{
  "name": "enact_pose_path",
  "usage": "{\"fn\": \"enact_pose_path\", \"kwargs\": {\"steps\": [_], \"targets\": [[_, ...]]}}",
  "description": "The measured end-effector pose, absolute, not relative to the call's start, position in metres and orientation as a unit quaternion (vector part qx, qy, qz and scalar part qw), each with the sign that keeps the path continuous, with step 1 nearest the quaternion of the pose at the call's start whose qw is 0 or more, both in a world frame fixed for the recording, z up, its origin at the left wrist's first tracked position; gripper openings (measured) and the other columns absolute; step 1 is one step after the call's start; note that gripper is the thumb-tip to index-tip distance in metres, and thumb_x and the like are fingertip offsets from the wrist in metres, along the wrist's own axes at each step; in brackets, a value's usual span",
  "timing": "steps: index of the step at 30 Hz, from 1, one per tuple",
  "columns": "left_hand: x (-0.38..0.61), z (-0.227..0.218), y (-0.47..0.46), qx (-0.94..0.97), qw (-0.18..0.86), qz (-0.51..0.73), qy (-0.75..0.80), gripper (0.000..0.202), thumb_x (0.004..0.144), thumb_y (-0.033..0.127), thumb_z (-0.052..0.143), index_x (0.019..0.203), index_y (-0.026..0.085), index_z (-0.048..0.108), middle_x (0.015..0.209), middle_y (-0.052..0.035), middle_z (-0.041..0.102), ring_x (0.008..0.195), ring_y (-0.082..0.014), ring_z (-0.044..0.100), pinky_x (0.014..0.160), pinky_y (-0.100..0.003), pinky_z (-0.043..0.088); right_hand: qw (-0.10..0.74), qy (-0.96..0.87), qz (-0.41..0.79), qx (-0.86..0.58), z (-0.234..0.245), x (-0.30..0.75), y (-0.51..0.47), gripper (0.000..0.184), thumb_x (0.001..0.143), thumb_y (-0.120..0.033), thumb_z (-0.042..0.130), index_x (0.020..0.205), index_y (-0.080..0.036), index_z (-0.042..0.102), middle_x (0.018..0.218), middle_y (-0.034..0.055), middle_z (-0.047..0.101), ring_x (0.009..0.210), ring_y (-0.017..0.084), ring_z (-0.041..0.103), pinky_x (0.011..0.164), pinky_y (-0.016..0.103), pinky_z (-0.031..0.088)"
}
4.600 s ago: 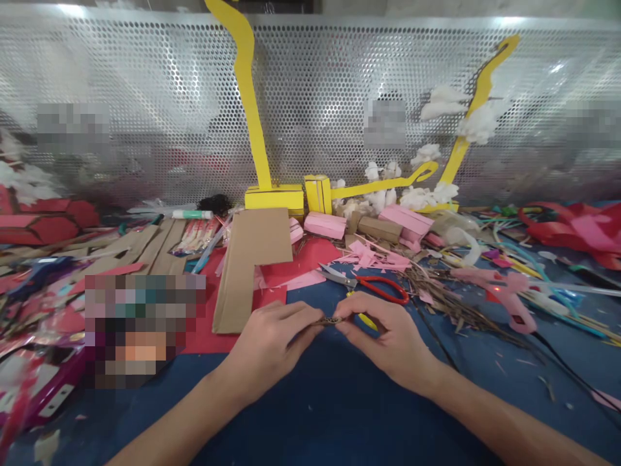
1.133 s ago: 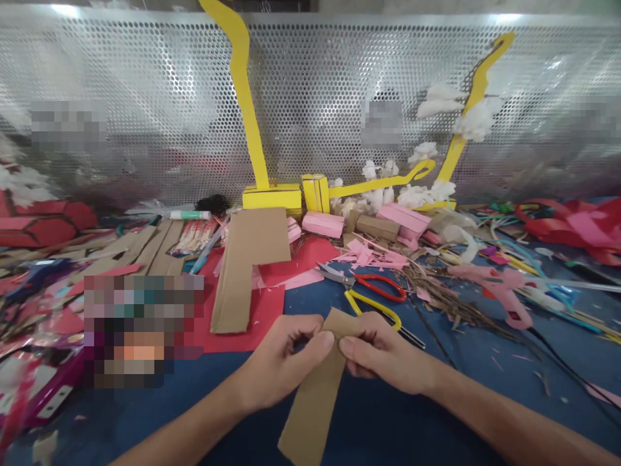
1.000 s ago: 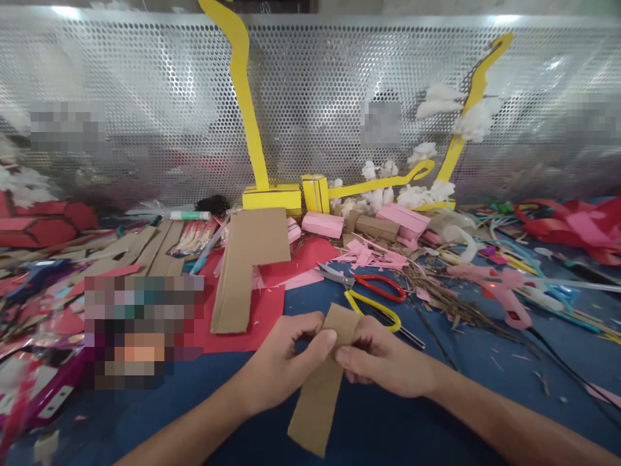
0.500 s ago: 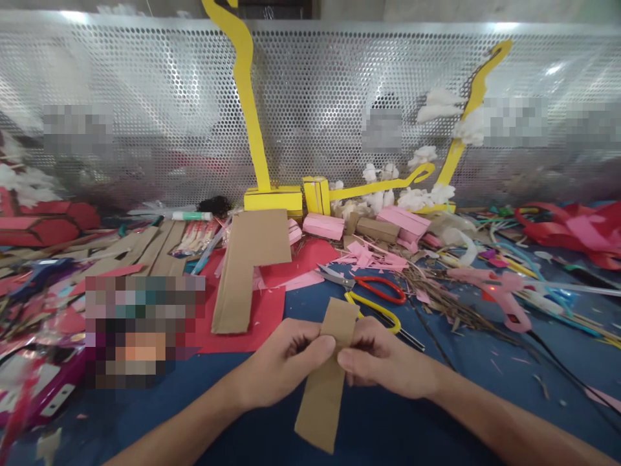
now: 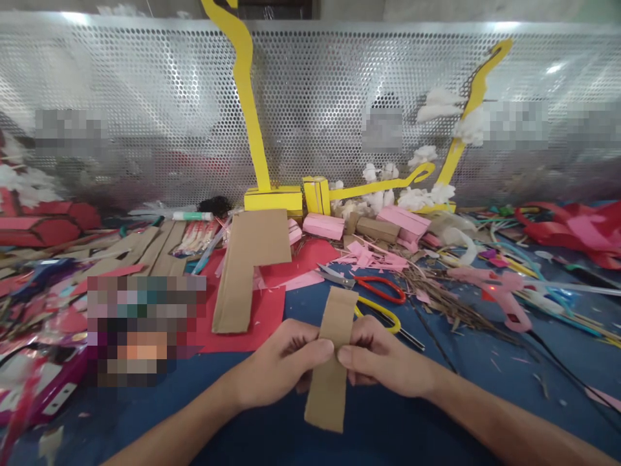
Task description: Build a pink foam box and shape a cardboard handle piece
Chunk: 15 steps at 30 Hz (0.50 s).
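Observation:
Between my two hands is a strip of brown cardboard (image 5: 332, 323), held nearly upright above the blue table (image 5: 233, 433). My left hand (image 5: 294, 356) pinches its left edge with the thumb on the front. From the other side my right hand (image 5: 385, 356) grips the right edge, thumb also on the front face. Fingers behind the strip are mostly hidden. Just beyond the strip lie red-handled scissors (image 5: 381, 288) and a yellow-handled tool (image 5: 383, 314). An L-shaped cardboard piece (image 5: 237, 272) rests on red paper (image 5: 272, 310) to the left.
A pink glue gun (image 5: 495, 291) with a cord lies at the right, beside a pile of twigs (image 5: 446, 301). Yellow paper pieces (image 5: 272, 200) stand at the back against a perforated metal panel (image 5: 315, 84). Scraps and a purple object (image 5: 58, 382) crowd the left.
The cardboard strip has turned more upright; its lower end has swung right and up. Both hands stay in nearly the same place and keep their hold.

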<state>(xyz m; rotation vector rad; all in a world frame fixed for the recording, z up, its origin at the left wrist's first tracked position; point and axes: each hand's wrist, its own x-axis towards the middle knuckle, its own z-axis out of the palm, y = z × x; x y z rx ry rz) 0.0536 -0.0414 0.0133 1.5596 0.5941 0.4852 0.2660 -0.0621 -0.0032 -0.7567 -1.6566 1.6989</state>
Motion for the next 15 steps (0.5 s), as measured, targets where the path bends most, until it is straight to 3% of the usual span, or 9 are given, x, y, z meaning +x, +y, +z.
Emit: {"fn": "enact_pose_path", "kwargs": {"steps": [9,15], "targets": [[0.0571,0.015,-0.0461,0.671,0.673,0.184,0.253,0.058,0.094,0.066,0.049,0.069,0.014,0.055,0.059,0.0028,0.049,0.05,-0.0072,0.046,0.049,-0.02,0.038,0.34,-0.675,0.565,-0.331,0.0059,0.2675,-0.0653,0.062,0.095,-0.065,0.051,0.057,-0.016,0.055,0.054,-0.0003,0.05,0.048,0.007,0.038,0.046,0.022,0.03],[0.053,0.0105,-0.0443,0.693,0.661,0.145,0.249,0.061,0.095,0.064,0.051,0.058,0.015,0.05,0.052,0.0032,0.047,0.049,-0.0066,0.044,0.048,-0.02,0.034,0.384,-0.671,0.545,-0.326,0.0036,0.2662,-0.0625,0.058,0.099,-0.057,0.051,0.058,-0.017,0.049,0.053,-0.0046,0.04,0.046,0.006,0.029,0.046,0.022,0.026]]}}
